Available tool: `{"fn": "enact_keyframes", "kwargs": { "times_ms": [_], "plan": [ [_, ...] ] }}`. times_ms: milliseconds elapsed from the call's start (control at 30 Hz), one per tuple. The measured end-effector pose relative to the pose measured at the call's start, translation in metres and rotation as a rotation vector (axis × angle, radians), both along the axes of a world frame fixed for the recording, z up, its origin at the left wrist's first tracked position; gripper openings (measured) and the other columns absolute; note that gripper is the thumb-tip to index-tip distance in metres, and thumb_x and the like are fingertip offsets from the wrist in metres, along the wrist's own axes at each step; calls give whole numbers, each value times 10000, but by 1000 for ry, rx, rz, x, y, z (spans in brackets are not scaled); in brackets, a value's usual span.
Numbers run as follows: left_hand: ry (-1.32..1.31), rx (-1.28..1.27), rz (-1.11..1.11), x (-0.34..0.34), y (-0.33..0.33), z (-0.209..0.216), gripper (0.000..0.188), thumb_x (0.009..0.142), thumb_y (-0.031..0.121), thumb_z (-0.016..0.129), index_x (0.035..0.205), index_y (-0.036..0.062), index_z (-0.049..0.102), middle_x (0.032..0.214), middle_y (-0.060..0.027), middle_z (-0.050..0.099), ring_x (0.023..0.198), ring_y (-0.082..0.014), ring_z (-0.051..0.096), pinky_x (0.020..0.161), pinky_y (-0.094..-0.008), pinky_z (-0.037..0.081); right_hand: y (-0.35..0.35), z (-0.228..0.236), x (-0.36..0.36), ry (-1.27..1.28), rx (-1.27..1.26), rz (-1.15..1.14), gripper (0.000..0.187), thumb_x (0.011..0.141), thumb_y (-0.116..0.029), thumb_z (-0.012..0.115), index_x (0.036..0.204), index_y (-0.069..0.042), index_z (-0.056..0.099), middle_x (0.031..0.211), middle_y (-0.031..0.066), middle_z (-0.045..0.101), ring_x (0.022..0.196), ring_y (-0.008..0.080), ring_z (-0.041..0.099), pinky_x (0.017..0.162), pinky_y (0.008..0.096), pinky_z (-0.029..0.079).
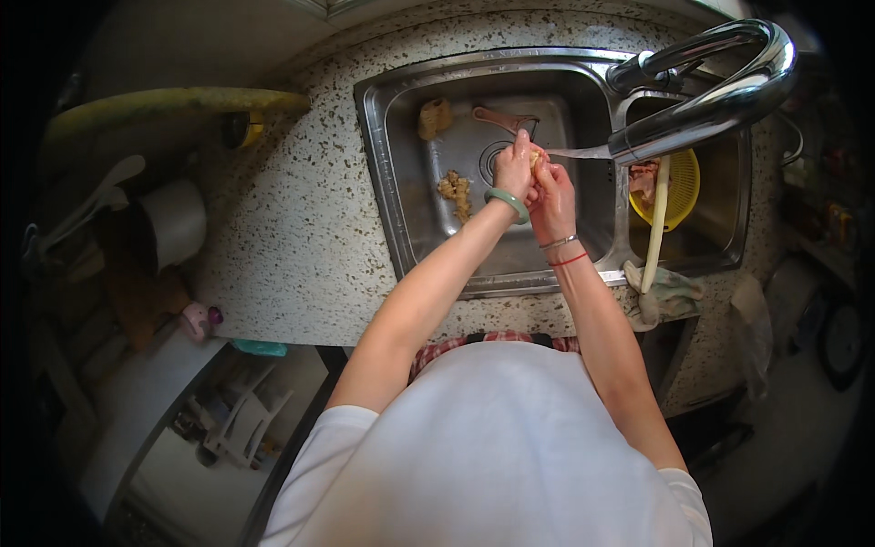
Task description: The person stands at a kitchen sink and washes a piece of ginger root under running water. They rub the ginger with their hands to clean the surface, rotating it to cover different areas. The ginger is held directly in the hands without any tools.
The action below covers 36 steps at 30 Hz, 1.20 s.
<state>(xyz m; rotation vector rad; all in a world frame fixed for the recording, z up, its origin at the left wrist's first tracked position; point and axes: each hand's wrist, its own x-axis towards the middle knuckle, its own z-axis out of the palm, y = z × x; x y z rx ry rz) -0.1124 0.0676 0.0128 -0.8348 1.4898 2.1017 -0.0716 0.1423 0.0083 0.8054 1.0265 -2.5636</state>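
My left hand (516,169), with a green bangle at its wrist, and my right hand (553,196) meet over the left sink basin (415,214). Closed between their fingers is a small pale yellow piece of ginger (536,161), mostly hidden. A stream of water (579,153) runs from the faucet (702,114) onto my fingers. On the basin floor beside my left hand lies knobbly brown ginger (454,189). Beyond my hands is a peeler (499,118) with a pinkish handle. A tan block-like thing (435,118) rests at the far left of the basin.
In the right basin, a yellow colander (685,191) holds raw meat (643,180), with a long pale stalk (655,228) across it. A cloth (670,290) drapes over the sink's front edge. Speckled counter (292,219) extends left, with a pot (173,223) beyond.
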Motion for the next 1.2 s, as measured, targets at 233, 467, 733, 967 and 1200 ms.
{"fn": "enact_keyframes", "kwargs": {
  "times_ms": [233,467,733,967,1200],
  "plan": [
    [370,-181,49,23,8,-32,370,952,433,386,899,114,567,720,46,516,587,-35,450,467,-214,334,2,-4,-3,128,361,0,143,909,-180,558,886,-61,483,768,4,543,652,71,516,559,203,442],
    [-119,321,-14,10,-13,6,396,939,481,391,904,136,581,711,45,511,564,-38,426,480,-187,297,-7,3,8,251,721,9,122,881,-121,587,898,-32,504,783,13,566,671,68,541,594,208,450],
    [-77,209,17,21,-6,-2,444,962,476,310,1027,129,579,875,-12,582,693,-125,521,640,-267,439,18,12,-8,427,1155,317,115,881,-102,566,931,-5,603,763,66,627,652,97,563,597,234,463],
    [153,66,-116,18,-11,-5,432,977,421,305,1013,83,571,778,-5,589,567,-67,486,482,-212,379,21,7,-21,271,799,370,156,852,-55,589,988,13,551,726,23,579,637,58,540,533,192,438],
    [34,384,-114,15,-26,8,453,988,393,288,1116,48,551,766,4,554,515,-57,422,459,-184,306,20,12,-15,251,499,305,148,851,-23,555,987,13,512,737,30,559,575,62,499,494,195,407]
  ]
}}
